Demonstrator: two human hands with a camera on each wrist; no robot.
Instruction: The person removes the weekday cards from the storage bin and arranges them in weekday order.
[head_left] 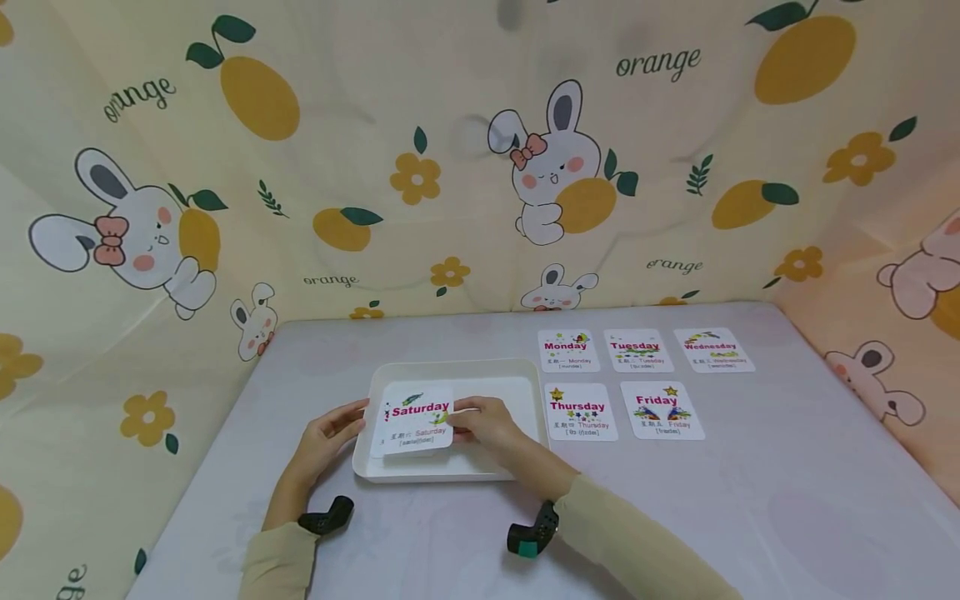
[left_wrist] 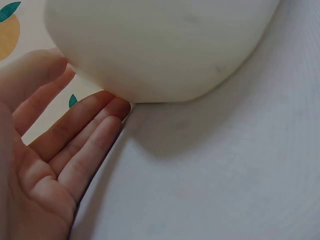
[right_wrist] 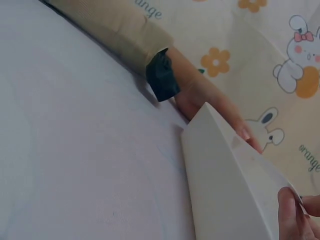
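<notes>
My right hand (head_left: 491,427) pinches the right edge of a white card printed "Saturday" (head_left: 414,421), which is tilted up over the left part of a white tray (head_left: 487,478). Another card lies beneath it, mostly covered. In the right wrist view, thumb and fingers hold the edge of a thin card above the tray (right_wrist: 215,165). At the tray's left side is my left hand (head_left: 321,437). Seen from the left wrist, its fingers (left_wrist: 82,165) are extended and the fingertips touch the tray's outer wall (left_wrist: 165,55).
Right of the tray, cards lie face up in two rows: Monday (head_left: 568,351), Tuesday (head_left: 639,351) and Wednesday (head_left: 713,350) at the back, Thursday (head_left: 581,412) and Friday (head_left: 662,411) in front. A patterned curtain (head_left: 450,100) surrounds the pale table (head_left: 750,500).
</notes>
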